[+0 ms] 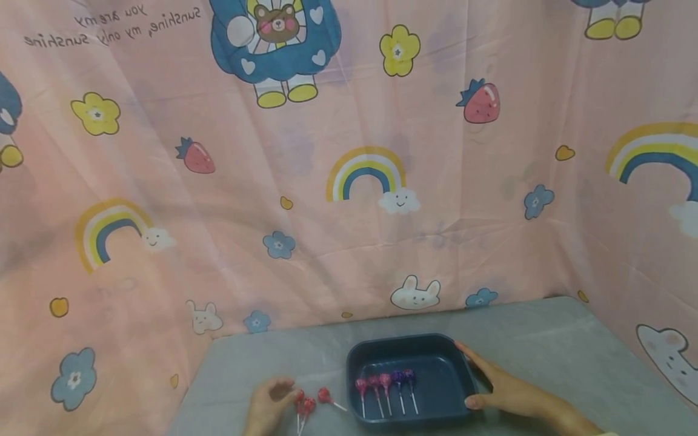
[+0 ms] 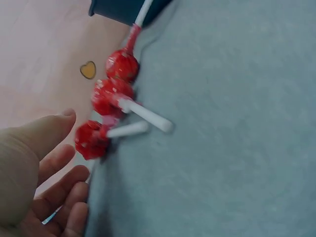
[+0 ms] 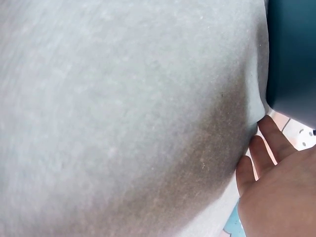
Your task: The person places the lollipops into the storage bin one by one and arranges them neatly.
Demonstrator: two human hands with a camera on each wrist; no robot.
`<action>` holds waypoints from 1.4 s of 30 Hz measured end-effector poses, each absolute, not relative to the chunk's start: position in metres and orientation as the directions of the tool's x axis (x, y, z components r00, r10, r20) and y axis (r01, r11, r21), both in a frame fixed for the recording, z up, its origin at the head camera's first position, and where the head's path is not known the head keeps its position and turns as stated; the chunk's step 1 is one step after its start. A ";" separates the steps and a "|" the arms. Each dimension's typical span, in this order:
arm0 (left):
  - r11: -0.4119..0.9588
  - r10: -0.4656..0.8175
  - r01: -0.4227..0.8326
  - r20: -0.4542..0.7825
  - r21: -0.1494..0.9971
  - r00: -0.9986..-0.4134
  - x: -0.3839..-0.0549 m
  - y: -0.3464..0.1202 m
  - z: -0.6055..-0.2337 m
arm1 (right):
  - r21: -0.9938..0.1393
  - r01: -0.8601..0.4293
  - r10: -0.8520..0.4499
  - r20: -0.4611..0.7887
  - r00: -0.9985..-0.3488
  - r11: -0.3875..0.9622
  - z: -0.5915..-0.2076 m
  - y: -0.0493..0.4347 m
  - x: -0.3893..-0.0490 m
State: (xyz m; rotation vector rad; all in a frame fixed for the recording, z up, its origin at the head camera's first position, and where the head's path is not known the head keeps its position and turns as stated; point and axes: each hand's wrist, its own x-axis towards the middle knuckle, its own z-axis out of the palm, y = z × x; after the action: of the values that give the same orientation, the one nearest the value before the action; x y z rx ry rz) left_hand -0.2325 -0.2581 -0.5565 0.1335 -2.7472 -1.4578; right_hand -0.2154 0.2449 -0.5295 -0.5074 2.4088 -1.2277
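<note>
Three red-wrapped lollipops (image 1: 309,404) with white sticks lie on the table left of a dark blue tray (image 1: 463,375). My left hand (image 1: 268,404) is beside them, thumb and fingers parted. In the left wrist view the nearest red lollipop (image 2: 91,140) is just off the fingertips, its head toward the hand. My right hand (image 1: 507,390) rests at the tray's right side, index finger stretched to the far corner and thumb on the near rim. Three pink lollipops (image 1: 385,381) and two purple lollipops (image 1: 409,376) lie in a row inside the tray, sticks toward me.
A grey-green cloth covers the table (image 1: 523,339). Behind it and at the sides hangs a pink curtain (image 1: 338,254) printed with rainbows, flowers and strawberries. In the right wrist view the tray's wall (image 3: 294,59) stands close to the fingers.
</note>
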 end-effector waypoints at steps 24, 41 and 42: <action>0.619 -0.111 -0.069 0.001 0.782 -0.994 -0.236 -0.259 -0.576 | -0.813 -0.146 -0.474 -0.174 -0.863 0.564 -0.527 0.245 -0.213; 0.649 -0.125 -0.064 0.024 0.758 -0.992 -0.233 -0.255 -0.571 | -0.824 -0.138 -0.474 -0.172 -0.864 0.550 -0.526 0.244 -0.214; 0.649 -0.130 -0.070 0.020 0.757 -0.991 -0.233 -0.255 -0.569 | -0.823 -0.131 -0.466 -0.175 -0.867 0.553 -0.526 0.244 -0.214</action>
State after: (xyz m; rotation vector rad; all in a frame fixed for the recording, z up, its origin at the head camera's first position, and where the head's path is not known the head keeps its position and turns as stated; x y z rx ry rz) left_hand -0.2330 -0.2545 -0.5694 0.1690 -2.7873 -1.2750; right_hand -0.2140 0.2436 -0.5262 -0.4874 2.4174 -1.2354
